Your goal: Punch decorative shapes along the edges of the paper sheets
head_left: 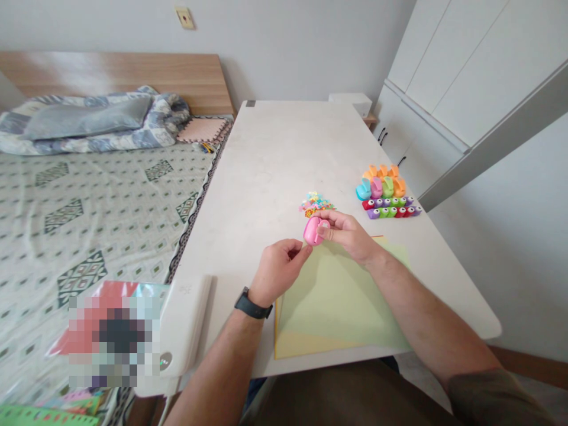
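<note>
My right hand [350, 234] is closed around a pink craft punch [312, 231], thumb on its near side and fingers over the top. A light green paper sheet [341, 302] reaches up to the punch at its far left corner. My left hand [279, 269], with a black watch on the wrist, pinches that corner between thumb and fingers just below the punch. Whether the paper sits in the punch's slot is hidden. Under the green sheet lies a yellow sheet [306, 350]. A small pile of colourful paper cutouts [314, 202] lies just beyond the punch.
Rows of craft punches stand at the right: orange ones [382, 171], larger mixed-colour ones [376, 188] and small ones [393, 212]. A white machine [186, 325] with a cable lies at the table's left edge. A bed [133, 207] adjoins the white table [288, 142].
</note>
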Available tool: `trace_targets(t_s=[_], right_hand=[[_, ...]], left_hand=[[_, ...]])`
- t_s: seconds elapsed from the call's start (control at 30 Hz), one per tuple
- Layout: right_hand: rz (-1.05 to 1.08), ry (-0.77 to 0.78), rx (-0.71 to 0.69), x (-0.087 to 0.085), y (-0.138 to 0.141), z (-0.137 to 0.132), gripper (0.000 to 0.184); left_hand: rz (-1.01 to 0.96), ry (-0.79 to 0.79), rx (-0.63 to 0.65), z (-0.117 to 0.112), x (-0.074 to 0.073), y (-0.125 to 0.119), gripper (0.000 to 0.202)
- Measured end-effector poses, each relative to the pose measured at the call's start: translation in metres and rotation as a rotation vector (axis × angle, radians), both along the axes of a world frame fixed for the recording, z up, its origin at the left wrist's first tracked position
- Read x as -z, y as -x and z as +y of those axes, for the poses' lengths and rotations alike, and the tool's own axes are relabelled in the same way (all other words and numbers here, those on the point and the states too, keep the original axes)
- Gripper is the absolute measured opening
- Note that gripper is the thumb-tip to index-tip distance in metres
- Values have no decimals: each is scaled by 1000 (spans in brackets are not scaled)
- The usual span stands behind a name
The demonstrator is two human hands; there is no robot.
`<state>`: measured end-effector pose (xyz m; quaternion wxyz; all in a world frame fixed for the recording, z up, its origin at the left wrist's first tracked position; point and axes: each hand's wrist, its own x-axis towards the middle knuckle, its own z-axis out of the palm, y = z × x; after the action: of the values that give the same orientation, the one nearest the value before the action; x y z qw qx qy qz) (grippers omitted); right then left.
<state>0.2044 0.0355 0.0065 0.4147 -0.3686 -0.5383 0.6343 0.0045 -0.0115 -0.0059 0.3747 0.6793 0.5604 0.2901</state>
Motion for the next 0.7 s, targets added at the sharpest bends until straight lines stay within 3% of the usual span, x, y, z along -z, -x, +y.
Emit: trace_targets(t_s=[0.7], right_hand=[[-8,2,1,-1,0,-1,44]], left_hand=[[26,17,11,0,0,-1,41]])
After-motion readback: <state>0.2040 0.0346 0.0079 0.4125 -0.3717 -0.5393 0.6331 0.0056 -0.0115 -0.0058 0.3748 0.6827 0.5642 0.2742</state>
